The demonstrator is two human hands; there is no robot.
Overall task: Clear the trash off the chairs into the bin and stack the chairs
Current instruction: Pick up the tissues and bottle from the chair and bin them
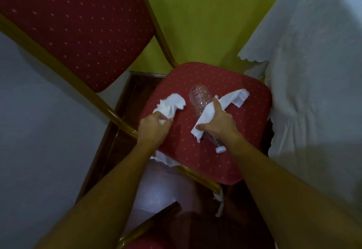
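chair [195,162]: red dotted seat, gold frame
tissues [170,104]: white, crumpled on seat
bottle [199,100]: clear plastic, lying flat, white cap

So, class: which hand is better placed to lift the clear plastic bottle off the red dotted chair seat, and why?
The right hand. It already lies over the clear plastic bottle with a white paper napkin. The left hand is closed on a crumpled white tissue beside it on the red dotted chair seat.

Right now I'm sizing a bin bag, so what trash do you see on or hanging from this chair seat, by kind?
Crumpled white tissues: 4 (one in the left hand at, one under the right hand at, one at the seat's left edge, one hanging off the front corner)
Clear plastic bottle: 1
Total: 5
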